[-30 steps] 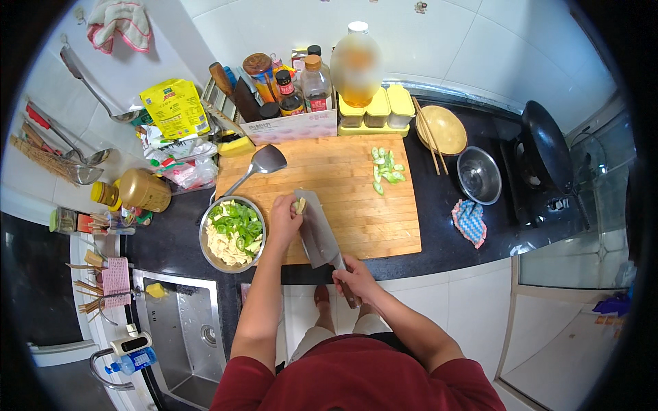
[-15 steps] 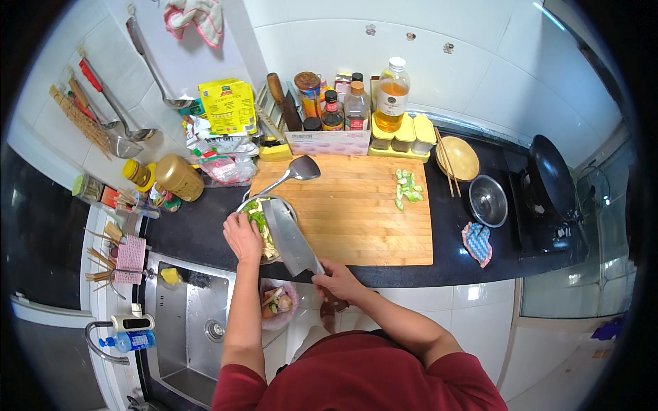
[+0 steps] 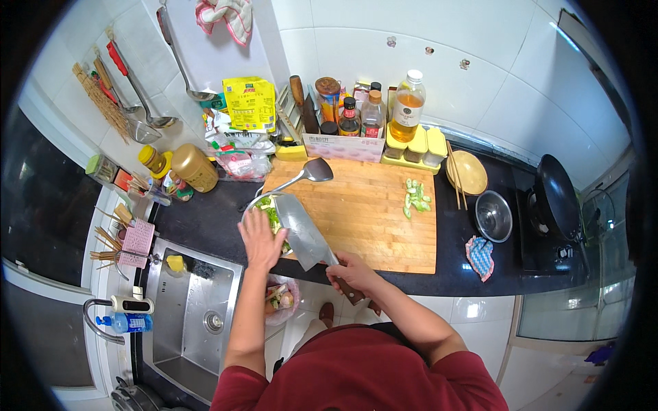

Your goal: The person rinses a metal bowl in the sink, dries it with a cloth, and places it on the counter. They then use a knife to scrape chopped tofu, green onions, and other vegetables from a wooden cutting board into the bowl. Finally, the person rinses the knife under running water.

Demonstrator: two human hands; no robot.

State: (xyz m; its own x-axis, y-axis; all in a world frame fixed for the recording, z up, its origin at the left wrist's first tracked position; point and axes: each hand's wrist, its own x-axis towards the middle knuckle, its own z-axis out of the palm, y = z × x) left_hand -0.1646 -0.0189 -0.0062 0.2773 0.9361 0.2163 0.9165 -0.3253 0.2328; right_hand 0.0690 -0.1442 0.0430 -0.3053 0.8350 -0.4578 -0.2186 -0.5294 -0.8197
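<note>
Head view: cleaver (image 3: 303,229) is gripped by right hand (image 3: 351,272), chopped greens are swept into bowl (image 3: 255,205) by open left hand (image 3: 261,238); blade to be cleared next

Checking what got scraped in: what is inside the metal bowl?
Chopped green vegetables show in the bowl. The left hand and cleaver cover most of it, so the rest is hidden.

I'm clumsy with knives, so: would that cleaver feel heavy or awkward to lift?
Probably blade-heavy: the cleaver has a broad steel blade and a short handle gripped by the right hand. It looks stiff. The flat may be slick where the left hand wipes cut greens into the bowl.
</note>
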